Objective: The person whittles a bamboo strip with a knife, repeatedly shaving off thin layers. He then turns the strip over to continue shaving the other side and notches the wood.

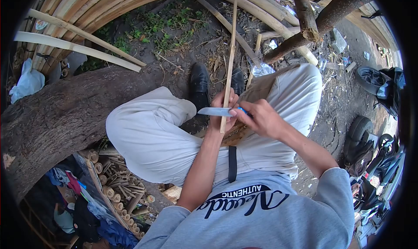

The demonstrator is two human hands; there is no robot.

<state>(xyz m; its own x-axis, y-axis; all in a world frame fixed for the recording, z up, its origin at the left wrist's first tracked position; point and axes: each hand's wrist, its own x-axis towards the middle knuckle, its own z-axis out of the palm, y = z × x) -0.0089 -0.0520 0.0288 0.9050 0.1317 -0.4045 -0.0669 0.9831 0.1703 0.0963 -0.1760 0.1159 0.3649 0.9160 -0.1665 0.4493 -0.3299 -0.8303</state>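
Above your pale trousers (148, 131), your left hand (219, 102) grips the thin wooden strip (231, 53) close to its near end; your right hand (262, 117) clasps the knife (213, 111), blade crossing the strip.

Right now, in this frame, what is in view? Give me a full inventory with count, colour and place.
Bamboo strip: one, tan, upright through centre
Knife: one, bluish-grey blade, blue handle, across the strip
Slats: many, tan, upper left
Poles: several, tan to brown, upper right
Plants: uncountable, green, upper centre-left
Trunk: one, brown, left
Plastic bag: one, white, far left
Cut stems: many, tan, lower left
Wheel: at least one, black, far right
Shoes: two, black, centre
Trousers: one pair, pale, centre
T-shirt: one, grey, bottom
Left hand: one, bare, gripping the strip
Right hand: one, bare, gripping the knife
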